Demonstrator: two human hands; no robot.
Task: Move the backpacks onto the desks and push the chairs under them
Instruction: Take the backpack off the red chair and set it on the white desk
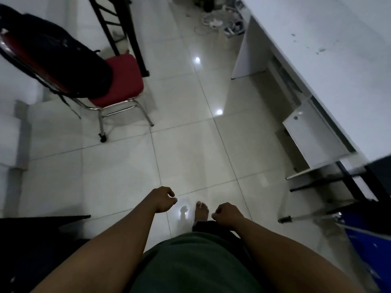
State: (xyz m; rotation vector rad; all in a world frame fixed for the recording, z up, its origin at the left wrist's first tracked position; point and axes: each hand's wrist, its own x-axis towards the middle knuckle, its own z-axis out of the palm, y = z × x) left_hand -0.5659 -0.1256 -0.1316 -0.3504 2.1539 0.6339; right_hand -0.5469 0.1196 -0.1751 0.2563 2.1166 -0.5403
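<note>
A dark backpack (63,60) rests on a red-cushioned chair (124,81) with chrome legs at the upper left. A white desk (328,60) runs along the right side, with an open white drawer unit (313,136) below it. My left hand (164,199) hangs low over the tiled floor, fingers loosely curled, holding nothing. My right hand (227,214) is beside it, fingers curled shut and empty. Both hands are far from the backpack and the chair.
A blue chair (368,240) with metal legs stands at the lower right by the desk. A black frame (118,28) stands behind the red chair. Cables and a power strip (215,22) lie on the floor at the top. A dark mat (38,233) lies at the lower left.
</note>
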